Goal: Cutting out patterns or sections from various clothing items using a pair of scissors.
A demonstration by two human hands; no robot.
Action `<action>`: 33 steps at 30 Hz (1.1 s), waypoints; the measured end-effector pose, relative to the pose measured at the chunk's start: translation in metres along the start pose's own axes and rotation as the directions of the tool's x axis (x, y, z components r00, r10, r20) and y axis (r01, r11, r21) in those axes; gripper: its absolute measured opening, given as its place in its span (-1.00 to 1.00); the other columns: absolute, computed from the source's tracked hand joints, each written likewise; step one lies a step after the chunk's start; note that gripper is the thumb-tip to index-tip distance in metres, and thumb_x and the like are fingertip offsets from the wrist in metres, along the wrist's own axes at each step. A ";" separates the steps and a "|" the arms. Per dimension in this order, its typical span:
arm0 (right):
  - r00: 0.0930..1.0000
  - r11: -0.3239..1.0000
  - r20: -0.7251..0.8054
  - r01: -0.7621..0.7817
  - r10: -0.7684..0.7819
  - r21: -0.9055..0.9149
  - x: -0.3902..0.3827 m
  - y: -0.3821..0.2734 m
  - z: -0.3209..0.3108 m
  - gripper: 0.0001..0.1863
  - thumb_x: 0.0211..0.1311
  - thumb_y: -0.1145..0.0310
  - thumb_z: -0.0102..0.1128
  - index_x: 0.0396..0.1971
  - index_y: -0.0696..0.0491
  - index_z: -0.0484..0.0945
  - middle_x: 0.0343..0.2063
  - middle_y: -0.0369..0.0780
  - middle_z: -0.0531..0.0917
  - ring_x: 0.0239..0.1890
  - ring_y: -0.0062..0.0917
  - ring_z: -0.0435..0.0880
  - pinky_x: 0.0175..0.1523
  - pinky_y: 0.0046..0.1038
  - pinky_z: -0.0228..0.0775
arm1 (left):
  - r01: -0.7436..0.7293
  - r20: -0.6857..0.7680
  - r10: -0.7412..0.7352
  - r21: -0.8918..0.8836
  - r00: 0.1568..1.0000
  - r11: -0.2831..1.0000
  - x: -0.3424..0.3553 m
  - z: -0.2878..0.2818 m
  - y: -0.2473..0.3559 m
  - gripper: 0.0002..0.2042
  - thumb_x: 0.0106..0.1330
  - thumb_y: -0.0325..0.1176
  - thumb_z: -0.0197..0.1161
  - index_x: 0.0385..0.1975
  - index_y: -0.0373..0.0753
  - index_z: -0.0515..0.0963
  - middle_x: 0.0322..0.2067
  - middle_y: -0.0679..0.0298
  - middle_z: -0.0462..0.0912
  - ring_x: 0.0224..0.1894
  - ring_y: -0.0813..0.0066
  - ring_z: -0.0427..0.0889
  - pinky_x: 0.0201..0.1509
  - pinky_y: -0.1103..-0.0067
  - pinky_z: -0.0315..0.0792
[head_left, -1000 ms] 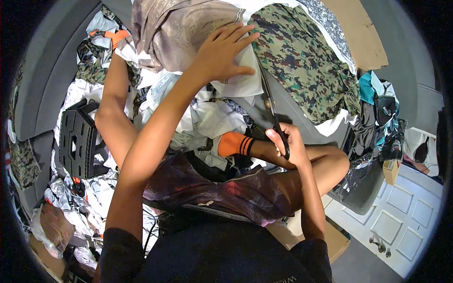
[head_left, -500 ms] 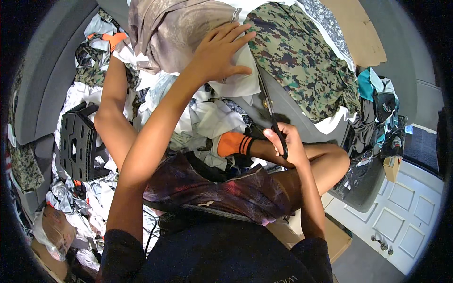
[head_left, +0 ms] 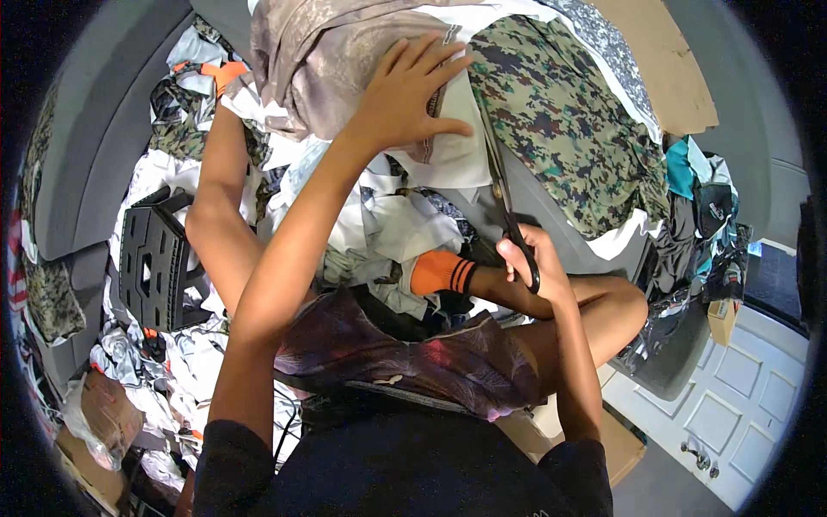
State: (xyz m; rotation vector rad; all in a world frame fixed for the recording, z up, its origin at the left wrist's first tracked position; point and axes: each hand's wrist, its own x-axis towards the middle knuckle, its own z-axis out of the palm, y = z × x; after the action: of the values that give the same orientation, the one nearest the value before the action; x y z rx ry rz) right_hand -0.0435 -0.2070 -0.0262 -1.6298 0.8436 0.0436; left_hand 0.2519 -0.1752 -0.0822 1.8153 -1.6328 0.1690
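At upper center, my left hand (head_left: 407, 99) lay spread on brown mottled fabric (head_left: 319, 65); mid-right, my right hand (head_left: 546, 269) gripped black-handled scissors (head_left: 501, 183).

Scissors (head_left: 501, 185): long and slim, dark-bladed, with black handle loops. Slant upward and slightly left, tips beside the right edge of the white cloth (head_left: 463, 153); too narrow in view to judge how far apart at the blades. Brown mottled cloth (head_left: 301, 65): spreads across the top, bunches into loose folds at left, lies flatter at right. Meets the white cloth near a thin dark patterned line.
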 end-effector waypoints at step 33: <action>0.996 0.998 -0.065 -0.056 0.053 -0.040 0.017 -0.021 0.008 -0.52 0.21 -0.03 0.18 -0.66 0.07 0.39 -0.78 -0.32 0.40 -0.76 -0.67 0.33 -0.61 -0.64 0.23 | 0.011 -0.020 -0.011 0.018 1.000 1.000 -0.001 0.007 -0.007 -0.01 -0.11 0.32 0.28 0.34 -0.11 0.20 0.35 0.42 0.20 0.42 0.46 0.05 0.46 0.40 -0.17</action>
State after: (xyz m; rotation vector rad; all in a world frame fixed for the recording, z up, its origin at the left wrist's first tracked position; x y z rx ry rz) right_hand -0.0166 -0.2087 -0.0183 -1.6540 0.9421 0.0475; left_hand 0.2558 -0.1782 -0.0913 1.8299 -1.6118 0.1966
